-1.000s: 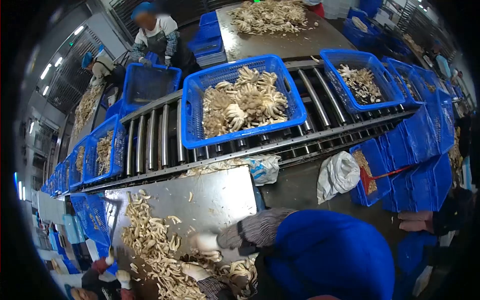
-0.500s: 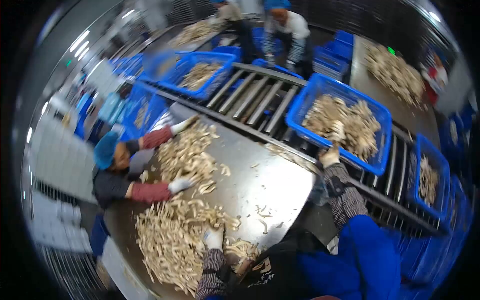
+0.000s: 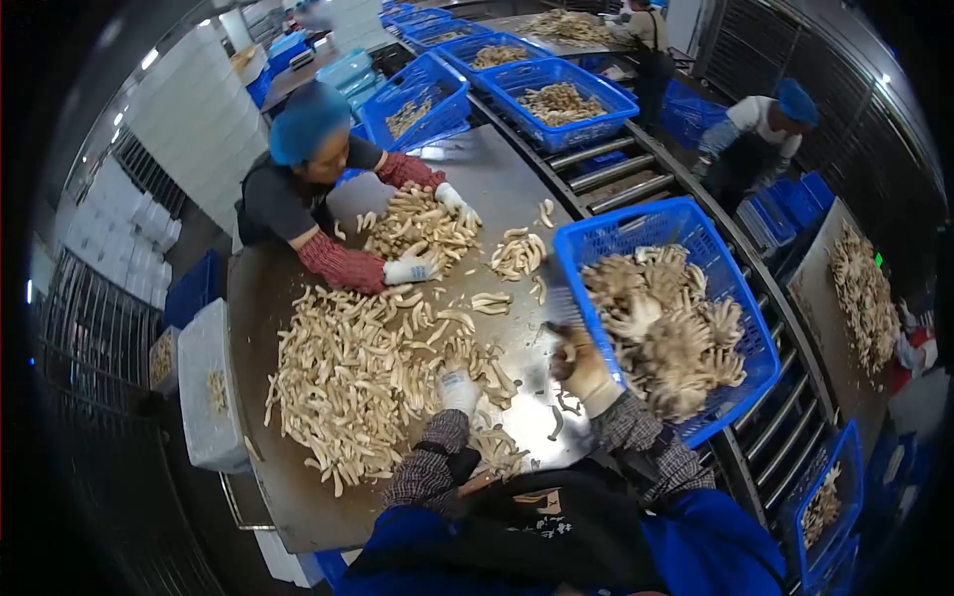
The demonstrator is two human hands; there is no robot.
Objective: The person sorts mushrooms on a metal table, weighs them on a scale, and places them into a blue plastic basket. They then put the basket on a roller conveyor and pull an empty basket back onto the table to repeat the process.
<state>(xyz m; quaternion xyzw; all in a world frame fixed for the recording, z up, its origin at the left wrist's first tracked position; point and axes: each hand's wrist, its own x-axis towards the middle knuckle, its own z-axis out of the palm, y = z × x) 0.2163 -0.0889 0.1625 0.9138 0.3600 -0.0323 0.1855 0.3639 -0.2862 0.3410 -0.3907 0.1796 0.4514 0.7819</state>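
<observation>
My left hand (image 3: pixel 459 385), in a whitish glove, lies on the near right side of a large pile of pale, finger-shaped mushrooms (image 3: pixel 338 382) with its fingers apart. A blue basket (image 3: pixel 568 260) of brownish clustered mushrooms (image 3: pixel 671 333) overlaps the table's right edge and the roller track. Beside its near left wall is my right hand (image 3: pixel 588 375), its fingers smeared by motion. Whether it grips the wall or anything else is unclear. Mushroom scraps (image 3: pixel 566 402) are on the metal table (image 3: pixel 519 343) between my hands.
Across the table a co-worker (image 3: pixel 308 194) in a blue cap has both gloved hands around a smaller mushroom heap (image 3: pixel 422 223). The roller conveyor (image 3: pixel 616 179) carries more blue baskets (image 3: pixel 561 97). Another person (image 3: pixel 760 129) bends beyond it. A white bin (image 3: pixel 204 397) stands left.
The view has turned right and downward. The blue basket has come off the rollers partly toward the table, with my right hand at its near left side. My left hand stays at the pile.
</observation>
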